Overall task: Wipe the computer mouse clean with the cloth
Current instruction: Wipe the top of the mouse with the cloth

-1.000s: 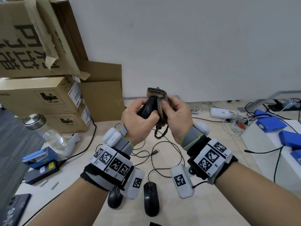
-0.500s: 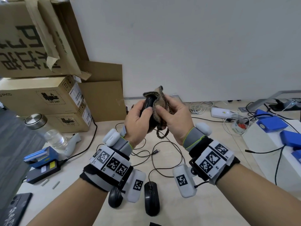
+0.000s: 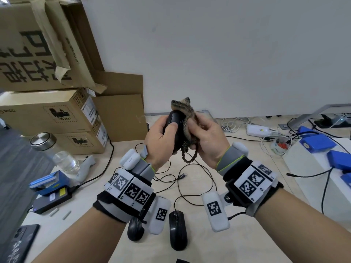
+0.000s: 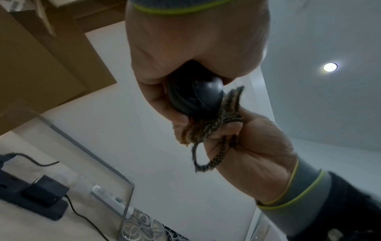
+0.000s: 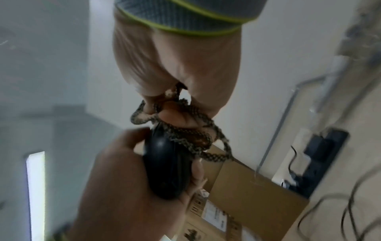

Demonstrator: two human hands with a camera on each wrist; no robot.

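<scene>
At the centre of the frame, above the desk, a person's left hand curls its fingers round a black computer mouse, thumb pressed on its side, while the right hand pinches a bunched, speckled cloth against the mouse's right edge. The wipe appears to be underway. How clean the mouse is cannot be told, and its hidden faces likely remain.
</scene>
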